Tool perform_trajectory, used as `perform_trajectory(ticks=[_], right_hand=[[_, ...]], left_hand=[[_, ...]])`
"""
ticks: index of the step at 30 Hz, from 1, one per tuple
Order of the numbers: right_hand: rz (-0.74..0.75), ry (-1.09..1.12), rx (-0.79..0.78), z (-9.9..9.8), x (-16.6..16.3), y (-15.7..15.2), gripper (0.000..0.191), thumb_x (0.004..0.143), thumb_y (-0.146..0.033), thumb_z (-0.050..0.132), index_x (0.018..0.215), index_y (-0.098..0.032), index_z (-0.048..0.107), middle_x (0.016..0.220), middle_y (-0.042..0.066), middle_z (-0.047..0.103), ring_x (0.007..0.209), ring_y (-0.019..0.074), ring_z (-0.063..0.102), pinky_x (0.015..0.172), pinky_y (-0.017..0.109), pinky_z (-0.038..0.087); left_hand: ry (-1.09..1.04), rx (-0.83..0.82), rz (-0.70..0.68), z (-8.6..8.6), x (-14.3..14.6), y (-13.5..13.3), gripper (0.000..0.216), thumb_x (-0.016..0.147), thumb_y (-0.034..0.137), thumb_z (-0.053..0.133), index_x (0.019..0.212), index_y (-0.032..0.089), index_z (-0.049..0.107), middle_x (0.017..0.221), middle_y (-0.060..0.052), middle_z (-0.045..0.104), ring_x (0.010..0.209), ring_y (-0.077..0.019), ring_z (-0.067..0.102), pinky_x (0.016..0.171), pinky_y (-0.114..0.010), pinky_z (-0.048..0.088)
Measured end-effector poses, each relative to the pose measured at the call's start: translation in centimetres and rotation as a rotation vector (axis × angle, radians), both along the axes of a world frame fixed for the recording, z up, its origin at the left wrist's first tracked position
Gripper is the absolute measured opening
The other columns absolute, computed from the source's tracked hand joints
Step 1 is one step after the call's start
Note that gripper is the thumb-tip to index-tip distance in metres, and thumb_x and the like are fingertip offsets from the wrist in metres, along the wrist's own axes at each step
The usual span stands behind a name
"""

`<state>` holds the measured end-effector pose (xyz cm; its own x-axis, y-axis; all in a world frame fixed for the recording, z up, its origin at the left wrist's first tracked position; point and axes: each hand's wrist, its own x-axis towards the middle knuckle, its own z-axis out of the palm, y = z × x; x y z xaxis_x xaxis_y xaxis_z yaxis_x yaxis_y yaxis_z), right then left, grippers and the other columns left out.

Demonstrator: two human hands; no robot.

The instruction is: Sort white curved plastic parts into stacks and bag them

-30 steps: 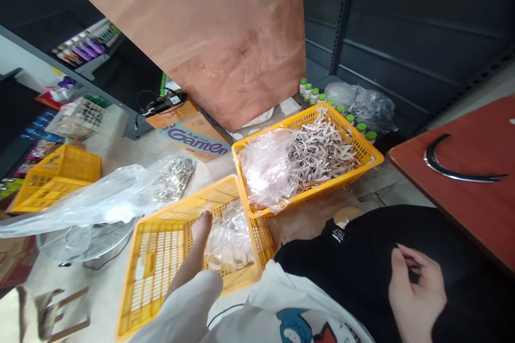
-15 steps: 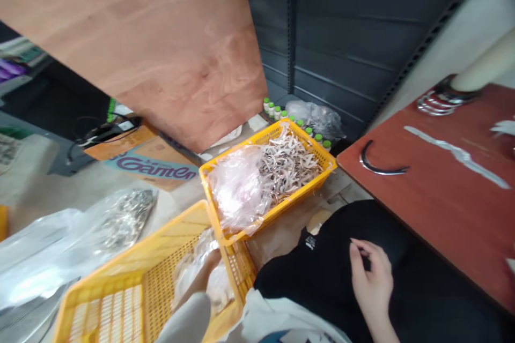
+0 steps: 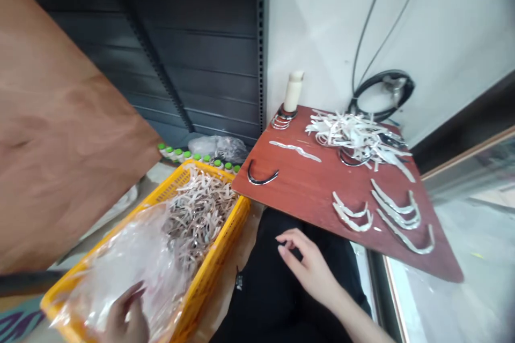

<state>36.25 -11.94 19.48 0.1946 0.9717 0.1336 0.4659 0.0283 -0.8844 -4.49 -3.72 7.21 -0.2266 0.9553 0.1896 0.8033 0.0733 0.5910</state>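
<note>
My left hand is at the bottom edge, over the clear plastic bag in the yellow crate. Its fingers are loosely bent and apart, with nothing visible in them; contact with the bag is unclear. Beside the bag, the crate holds a heap of thin curved strips, whitish and silvery. My right hand hovers over my black-clad lap, short of the red-brown board's front edge. Its fingers curve loosely with a small gap to the thumb, and it is empty. A dark curved strip lies at the board's near left corner.
On the red-brown board are a pile of white strips, several separate curved pieces, and a cream post with rings at its base. Green-capped bottles line the crate's far side. A coiled black cable hangs behind.
My view has swung right, bringing the whole board into sight. My left hand has come up out of the lower yellow crate to above the bag. My right hand remains over my lap.
</note>
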Motion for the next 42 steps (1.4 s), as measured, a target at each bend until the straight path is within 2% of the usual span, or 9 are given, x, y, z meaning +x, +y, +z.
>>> perform_trajectory(ticks=[1,4,8,11,15,23,29,36,42], right_hand=[[-0.024,-0.051,0.025,1.2,1.6,0.4,0.021,0.096,-0.034,0.05,0.108,-0.025,0.065,0.102,0.005,0.066,0.086,0.0173,0.064,0.081,0.032,0.052],[-0.149,-0.277,0.09,4.3,7.6,1.9,0.023,0.096,-0.036,0.05,0.11,-0.024,0.064,0.105,0.006,0.067,0.096,0.0204,0.063,0.088,0.036,0.05],[-0.39,-0.666,0.089,6.8,17.5,3.8,0.024,0.093,-0.037,0.053,0.103,-0.021,0.067,0.104,0.007,0.069,0.101,0.025,0.061,0.091,0.04,0.045],[-0.576,-0.893,0.006,7.4,23.9,4.7,0.021,0.091,-0.031,0.055,0.099,-0.018,0.07,0.098,0.01,0.069,0.096,0.0267,0.061,0.086,0.039,0.044],[-0.407,-1.011,-0.159,6.7,27.0,5.8,0.021,0.092,-0.029,0.055,0.1,-0.019,0.071,0.1,0.009,0.067,0.094,0.0223,0.062,0.081,0.031,0.044],[-0.332,-1.111,-0.274,3.6,26.5,8.4,0.018,0.094,-0.024,0.05,0.103,-0.019,0.065,0.101,0.008,0.069,0.086,0.0205,0.065,0.066,0.027,0.039],[-0.365,-1.014,-0.268,4.7,25.5,9.2,0.014,0.09,-0.022,0.049,0.098,-0.023,0.061,0.088,0.004,0.072,0.076,0.0202,0.065,0.059,0.026,0.033],[0.001,-0.708,0.003,9.2,14.0,13.5,0.007,0.088,-0.016,0.054,0.092,-0.022,0.056,0.087,0.001,0.069,0.082,0.0166,0.062,0.069,0.024,0.037],[0.245,-0.77,-0.147,7.8,6.3,20.4,0.012,0.088,-0.015,0.052,0.095,-0.021,0.059,0.092,0.004,0.071,0.089,0.0181,0.064,0.072,0.025,0.038]], left_hand=[[-0.104,0.06,-0.003,1.1,3.2,1.1,0.031,0.085,0.053,0.04,0.111,0.052,0.056,0.1,0.011,0.07,0.101,-0.0289,0.066,0.077,-0.049,0.056],[-0.251,0.105,-0.353,3.9,13.1,2.9,0.023,0.087,0.044,0.049,0.097,0.034,0.066,0.1,0.001,0.072,0.098,-0.0275,0.067,0.088,-0.048,0.056],[-0.272,0.128,-0.833,5.6,23.9,1.8,0.027,0.092,0.03,0.047,0.107,0.035,0.068,0.108,-0.003,0.071,0.106,-0.0241,0.066,0.096,-0.043,0.054],[-0.197,0.283,-1.046,6.0,29.6,0.2,0.034,0.092,0.022,0.049,0.119,0.033,0.064,0.118,-0.004,0.069,0.116,-0.0229,0.062,0.105,-0.045,0.049],[-0.04,0.461,-1.102,6.1,34.2,-0.7,0.047,0.091,0.014,0.049,0.137,0.022,0.05,0.137,-0.008,0.059,0.132,-0.0234,0.05,0.116,-0.053,0.035],[0.051,0.453,-1.1,5.8,34.9,-0.7,0.046,0.091,0.013,0.049,0.136,0.021,0.05,0.137,-0.008,0.059,0.137,-0.0225,0.045,0.118,-0.051,0.031],[-0.043,0.478,-1.014,5.9,33.8,-0.1,0.047,0.09,0.013,0.05,0.136,0.02,0.048,0.135,-0.009,0.06,0.137,-0.0213,0.046,0.119,-0.05,0.03],[0.081,0.457,-0.567,7.2,31.1,7.2,0.046,0.095,0.024,0.046,0.141,0.018,0.045,0.145,-0.014,0.05,0.144,-0.0277,0.033,0.121,-0.058,0.014],[0.241,0.407,-0.577,8.6,29.8,9.2,0.036,0.098,0.029,0.044,0.132,0.022,0.054,0.141,-0.009,0.056,0.142,-0.0279,0.037,0.118,-0.064,-0.007]])
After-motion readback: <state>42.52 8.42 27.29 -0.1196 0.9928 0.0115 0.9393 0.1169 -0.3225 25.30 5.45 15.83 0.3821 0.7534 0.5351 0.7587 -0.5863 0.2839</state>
